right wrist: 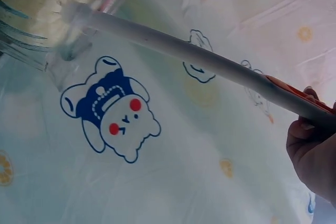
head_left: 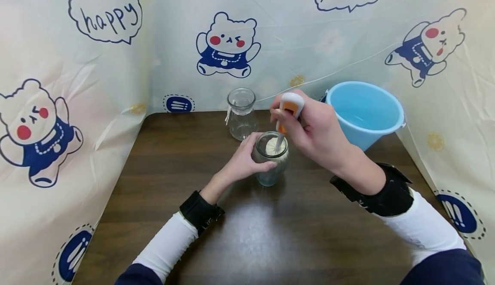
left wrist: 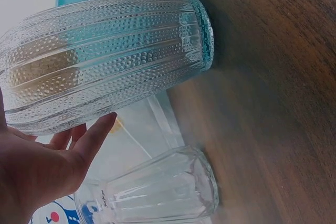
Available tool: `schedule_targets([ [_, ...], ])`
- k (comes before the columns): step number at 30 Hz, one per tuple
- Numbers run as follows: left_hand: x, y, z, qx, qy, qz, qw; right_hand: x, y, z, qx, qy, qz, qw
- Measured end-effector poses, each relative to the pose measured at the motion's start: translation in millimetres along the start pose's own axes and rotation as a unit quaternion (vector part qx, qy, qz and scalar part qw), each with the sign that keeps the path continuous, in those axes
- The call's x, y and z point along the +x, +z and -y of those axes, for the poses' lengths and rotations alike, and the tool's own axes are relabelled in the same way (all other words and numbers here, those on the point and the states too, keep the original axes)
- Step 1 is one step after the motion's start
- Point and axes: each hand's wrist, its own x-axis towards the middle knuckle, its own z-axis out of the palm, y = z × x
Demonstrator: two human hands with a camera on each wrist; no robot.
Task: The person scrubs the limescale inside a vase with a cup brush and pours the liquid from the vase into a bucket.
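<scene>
In the head view my left hand [head_left: 243, 160] holds a ribbed clear glass jar [head_left: 268, 176] near its mouth, thumb on the near side. The jar stands upright on the table. My right hand [head_left: 321, 132] grips the white and orange handle of a bottle brush [head_left: 292, 103] above the jar. Its pale cream head sits inside, just below the rim. The right wrist view shows the brush's long grey shaft [right wrist: 178, 48] running into the jar. Through the dimpled wall of the jar [left wrist: 142, 51] in the left wrist view, the head shows as a blurred tan patch.
Behind the jar stands a clear glass carafe [head_left: 242, 124] with a string tied at its neck. A light blue bucket [head_left: 363, 132] is at the back right of the dark wooden table [head_left: 154, 182]. A printed cloth [head_left: 170, 48] hangs around the back and sides.
</scene>
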Motion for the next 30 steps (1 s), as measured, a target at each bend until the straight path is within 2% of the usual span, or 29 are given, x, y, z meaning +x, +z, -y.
schedule_targets([
  [8, 1.9, -0.4, -0.3, 0.002, 0.004, 0.007, 1.0000, 0.3, 6, -2, -0.022, 0.064, 0.023, 0.9974],
  [15, 0.8, -0.7, -0.3, 0.000, 0.002, 0.001, 1.0000, 15.3, -4, -2, -0.021, 0.090, 0.013, 0.9957],
  [21, -0.3, 1.1, 1.5, -0.002, 0.005, -0.001, 1.0000, 4.3, 4, -9, -0.008, 0.146, 0.037, 0.9886],
  [23, -0.6, 1.5, 1.6, -0.001, 0.007, -0.001, 1.0000, 2.2, 5, -10, -0.013, 0.148, 0.034, 0.9883],
  [30, -1.7, 0.3, 1.4, 0.009, -0.004, -0.002, 1.0000, 9.6, 0, -8, 0.010, 0.131, -0.018, 0.9912],
])
